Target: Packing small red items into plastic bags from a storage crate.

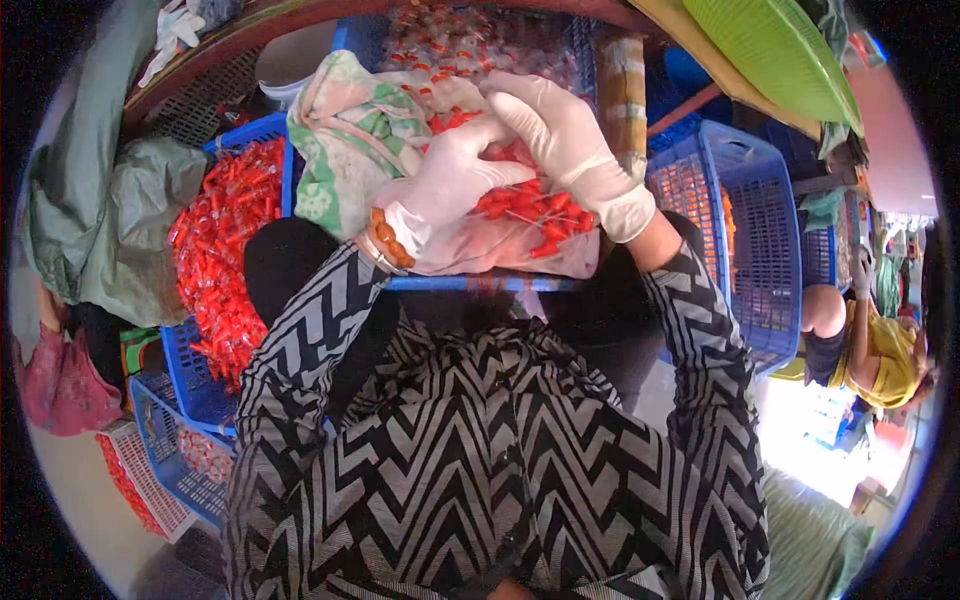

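Head view. Clock directions are read from the red pieces (545, 215), which lie heaped on a pale sheet (480, 257), below and between two gloved hands. The left hand (450, 175), at 10 o'clock, has its thumb parted from bent fingers and pointing toward 3. The right hand (570, 145), at 12, is arched, fingers close together; its tips appear to meet the left's. Whether either pinches a piece cannot be told, as the fingers hide the contact.

Likely faults: the pieces toward 4 and 6 o'clock lie near the sheet's margin, and a sweep of the right wrist or a tug on the sheet could spill them. The thin pale stems among them may snag one another. The rumpled cloth (345, 150) at 10, close by the left hand, could be caught and dragged across the heap.

Clearances: the blue edge (430, 284) bounds the work at 6, just before the lap. The post (625, 100) at 1 limits outward swing of the right hand. Loaded crates stand at 11 (upper crate (585, 50)) and 9 (left crate (200, 375)); the right crate (755, 230) closes off 3, beyond the forearm. Lifting upward seems the freest path.
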{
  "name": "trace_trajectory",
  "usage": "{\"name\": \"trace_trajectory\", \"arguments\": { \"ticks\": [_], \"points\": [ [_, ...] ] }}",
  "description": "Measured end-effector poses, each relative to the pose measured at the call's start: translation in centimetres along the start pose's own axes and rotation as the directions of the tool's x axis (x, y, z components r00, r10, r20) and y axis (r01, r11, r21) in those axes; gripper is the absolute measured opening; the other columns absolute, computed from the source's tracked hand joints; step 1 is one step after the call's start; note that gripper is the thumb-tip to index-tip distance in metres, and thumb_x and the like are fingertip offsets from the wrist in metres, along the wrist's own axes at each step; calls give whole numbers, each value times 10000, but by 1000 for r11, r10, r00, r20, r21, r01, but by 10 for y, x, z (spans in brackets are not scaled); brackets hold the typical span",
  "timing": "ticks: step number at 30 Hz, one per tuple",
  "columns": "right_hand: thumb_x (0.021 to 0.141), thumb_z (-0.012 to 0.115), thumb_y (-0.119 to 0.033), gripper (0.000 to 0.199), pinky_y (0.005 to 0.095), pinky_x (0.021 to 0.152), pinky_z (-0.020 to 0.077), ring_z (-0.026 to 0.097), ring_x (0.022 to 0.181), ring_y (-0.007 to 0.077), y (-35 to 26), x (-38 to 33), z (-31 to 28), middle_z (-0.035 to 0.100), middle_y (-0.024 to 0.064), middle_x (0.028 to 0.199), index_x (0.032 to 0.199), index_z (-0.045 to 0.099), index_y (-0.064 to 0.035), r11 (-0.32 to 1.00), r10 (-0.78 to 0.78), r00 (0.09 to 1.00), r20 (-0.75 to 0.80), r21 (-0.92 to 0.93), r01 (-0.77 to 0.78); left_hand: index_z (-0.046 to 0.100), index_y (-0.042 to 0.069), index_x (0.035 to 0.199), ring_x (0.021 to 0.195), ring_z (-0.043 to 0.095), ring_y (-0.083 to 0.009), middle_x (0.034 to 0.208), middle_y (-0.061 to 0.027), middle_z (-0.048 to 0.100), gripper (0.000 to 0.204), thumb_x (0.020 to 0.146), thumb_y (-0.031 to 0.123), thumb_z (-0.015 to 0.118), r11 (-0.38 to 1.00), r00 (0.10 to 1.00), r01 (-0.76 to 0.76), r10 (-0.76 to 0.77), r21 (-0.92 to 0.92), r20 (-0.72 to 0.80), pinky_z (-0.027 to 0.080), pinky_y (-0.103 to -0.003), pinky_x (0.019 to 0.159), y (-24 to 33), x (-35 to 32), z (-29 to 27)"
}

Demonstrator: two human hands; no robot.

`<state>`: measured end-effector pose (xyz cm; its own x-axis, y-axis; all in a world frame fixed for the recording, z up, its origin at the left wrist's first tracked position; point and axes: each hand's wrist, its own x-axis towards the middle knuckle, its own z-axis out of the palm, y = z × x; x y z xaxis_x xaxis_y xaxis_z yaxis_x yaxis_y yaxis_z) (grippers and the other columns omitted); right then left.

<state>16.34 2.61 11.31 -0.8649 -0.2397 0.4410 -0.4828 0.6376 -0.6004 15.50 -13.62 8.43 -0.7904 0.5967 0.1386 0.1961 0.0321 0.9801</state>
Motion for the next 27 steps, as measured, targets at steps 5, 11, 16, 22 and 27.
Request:
{"name": "trace_trajectory", "arguments": {
  "ticks": [5,11,16,22,27],
  "points": [
    [909,544,-361,457,297,924,432,554,1086,165,-5,-12,-15,552,144,1237,1225,536,-31,685,100,983,151,706,-178,565,-20,1108,891,592,-143,1005,-102,612,353,785,59,682,884,984,178,-157,-432,85,484,-264,777,-12,-13,-11],
    [783,716,-111,327,262,765,501,620,877,131,13,-34,-28,670,92,982,1077,619,-3,935,185,943,277,247,-256,505,-10,1074,907,595,-213,1049,-132,576,230,905,145,515,698,874,468,-273,-542,403,474,-258,757,0,-17,-15],
    [832,672,-147,198,247,682,469,559,740,100,4,-48,-19,624,49,787,961,626,-4,897,253,922,294,287,-338,540,-8,1001,830,579,-173,998,-134,596,169,852,68,565,755,895,430,-283,-495,346,466,-280,707,-8,-22,-12],
    [929,510,-414,427,247,485,352,440,503,100,13,-90,11,496,-1,554,771,613,-30,414,533,716,450,600,-685,568,44,999,832,559,-263,973,-93,550,252,763,111,625,600,859,-478,473,641,197,457,-344,756,7,-30,9],
    [934,506,-407,410,245,423,332,449,440,105,7,-70,30,509,15,529,783,620,-43,968,-233,898,-374,-178,177,600,25,1013,841,590,-259,1020,-83,575,310,739,153,666,893,983,-179,148,413,107,482,-314,731,-17,-35,1]
  ]
}}
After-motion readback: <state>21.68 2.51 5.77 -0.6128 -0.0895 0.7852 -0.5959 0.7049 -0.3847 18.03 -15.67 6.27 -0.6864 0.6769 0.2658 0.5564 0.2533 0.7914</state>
